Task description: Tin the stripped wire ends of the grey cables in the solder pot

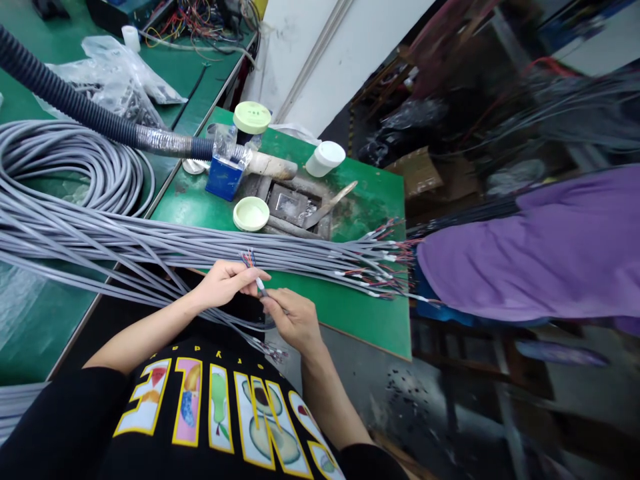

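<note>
My left hand [227,282] and my right hand [293,319] meet over the near edge of a small green table [350,313]. Together they pinch one grey cable end [260,285]; thin coloured wires [247,257] fan out of its stripped tip above my left fingers. A thick bundle of grey cables [200,243] runs across the table from the left, and its stripped ends [385,263] with red and white leads lie spread at the right. More stripped cable ends [267,348] hang below my hands.
A solder pot [290,203] with a flat stick, a blue box [224,177], a green lid [251,214] and white jars stand at the table's far side. A corrugated black hose [75,103] reaches in from the left. A person in purple [540,247] stands to the right.
</note>
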`<move>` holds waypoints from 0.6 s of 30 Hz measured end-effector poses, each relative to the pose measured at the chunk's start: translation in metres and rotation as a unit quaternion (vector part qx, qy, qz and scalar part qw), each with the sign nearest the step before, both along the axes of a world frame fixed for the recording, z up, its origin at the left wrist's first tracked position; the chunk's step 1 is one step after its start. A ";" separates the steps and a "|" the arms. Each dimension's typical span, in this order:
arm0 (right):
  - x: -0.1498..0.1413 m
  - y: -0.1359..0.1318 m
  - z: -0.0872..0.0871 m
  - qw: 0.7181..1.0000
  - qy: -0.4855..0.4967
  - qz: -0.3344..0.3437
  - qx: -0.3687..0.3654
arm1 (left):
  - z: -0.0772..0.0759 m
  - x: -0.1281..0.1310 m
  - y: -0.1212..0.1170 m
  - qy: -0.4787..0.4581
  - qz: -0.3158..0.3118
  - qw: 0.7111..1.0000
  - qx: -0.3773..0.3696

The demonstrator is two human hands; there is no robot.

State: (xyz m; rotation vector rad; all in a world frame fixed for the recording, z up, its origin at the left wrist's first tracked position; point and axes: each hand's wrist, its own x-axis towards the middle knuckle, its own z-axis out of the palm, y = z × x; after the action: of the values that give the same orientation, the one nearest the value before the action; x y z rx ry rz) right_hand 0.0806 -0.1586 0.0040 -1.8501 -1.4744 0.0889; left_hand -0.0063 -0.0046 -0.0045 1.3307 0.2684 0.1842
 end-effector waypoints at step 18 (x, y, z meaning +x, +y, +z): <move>-0.004 -0.008 -0.002 0.999 0.031 -0.023 -0.006 | 0.000 0.001 -0.007 -0.068 0.014 0.994 0.086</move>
State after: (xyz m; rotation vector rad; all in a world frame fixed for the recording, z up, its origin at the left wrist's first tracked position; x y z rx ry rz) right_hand 0.0771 -0.1668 0.0019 -1.8730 -1.3912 0.1327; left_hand -0.0056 -0.0115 -0.0049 1.4785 0.1589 0.3259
